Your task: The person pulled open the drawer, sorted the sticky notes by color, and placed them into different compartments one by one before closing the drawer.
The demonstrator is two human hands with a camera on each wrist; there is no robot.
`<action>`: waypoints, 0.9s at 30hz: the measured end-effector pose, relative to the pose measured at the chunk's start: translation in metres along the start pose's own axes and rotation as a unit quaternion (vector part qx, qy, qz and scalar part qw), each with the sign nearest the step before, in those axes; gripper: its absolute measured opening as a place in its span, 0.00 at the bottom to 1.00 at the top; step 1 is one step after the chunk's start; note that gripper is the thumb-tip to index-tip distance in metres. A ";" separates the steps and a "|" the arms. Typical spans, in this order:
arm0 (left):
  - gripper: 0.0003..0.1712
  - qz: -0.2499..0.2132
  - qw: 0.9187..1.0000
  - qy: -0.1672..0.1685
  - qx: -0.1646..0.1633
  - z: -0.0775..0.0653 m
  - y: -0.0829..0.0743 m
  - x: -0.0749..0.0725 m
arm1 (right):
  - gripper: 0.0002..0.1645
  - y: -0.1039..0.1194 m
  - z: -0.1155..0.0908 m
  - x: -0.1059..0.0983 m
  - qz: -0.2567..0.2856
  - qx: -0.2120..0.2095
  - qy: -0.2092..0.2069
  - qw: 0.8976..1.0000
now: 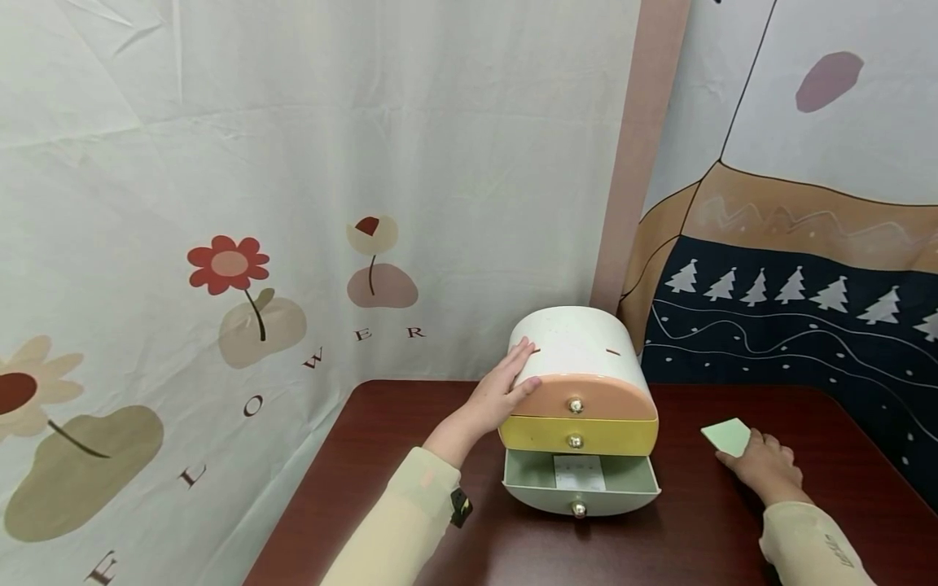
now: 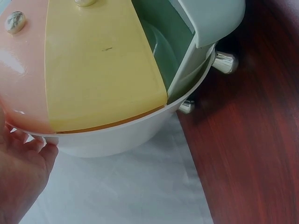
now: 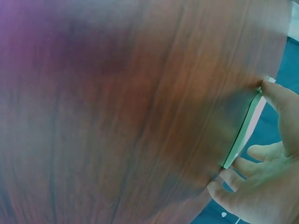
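Note:
A small rounded cabinet (image 1: 575,342) with a white shell has an orange drawer (image 1: 538,399), a yellow drawer (image 1: 538,435) and a green bottom drawer (image 1: 528,495). The bottom one is pulled out, with a white printed paper (image 1: 579,472) inside. My left hand (image 1: 485,407) rests on the cabinet's upper left side, its fingers against the white shell beside the orange drawer. To the right of the cabinet, my right hand (image 1: 769,470) pinches a light green pad of notes (image 1: 728,437) between thumb and fingers. In the right wrist view the pad (image 3: 244,130) appears edge-on, close to the tabletop.
Everything stands on a dark red wooden table (image 1: 681,537). Behind it hangs a pale curtain (image 1: 469,163) printed with flowers, and at the right a dark cloth (image 1: 791,334) with trees. Metal feet (image 2: 224,63) show under the cabinet in the left wrist view.

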State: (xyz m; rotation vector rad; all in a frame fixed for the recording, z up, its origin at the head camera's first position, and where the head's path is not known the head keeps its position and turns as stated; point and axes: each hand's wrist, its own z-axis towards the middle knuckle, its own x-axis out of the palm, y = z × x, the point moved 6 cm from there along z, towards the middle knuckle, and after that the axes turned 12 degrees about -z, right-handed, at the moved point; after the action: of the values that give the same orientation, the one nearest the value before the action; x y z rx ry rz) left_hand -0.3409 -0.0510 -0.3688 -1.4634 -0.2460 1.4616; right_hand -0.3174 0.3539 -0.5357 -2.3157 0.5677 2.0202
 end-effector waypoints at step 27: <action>0.37 -0.002 1.000 0.007 -0.005 -0.001 -0.002 0.000 | 0.67 -0.003 -0.004 -0.009 0.038 0.007 -0.031 0.999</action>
State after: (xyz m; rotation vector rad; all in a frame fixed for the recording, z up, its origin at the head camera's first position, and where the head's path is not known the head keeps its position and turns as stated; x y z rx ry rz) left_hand -0.3388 -0.0504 -0.3678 -1.4791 -0.2472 1.4488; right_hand -0.3133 0.3580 -0.5272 -2.2471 0.6736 2.1059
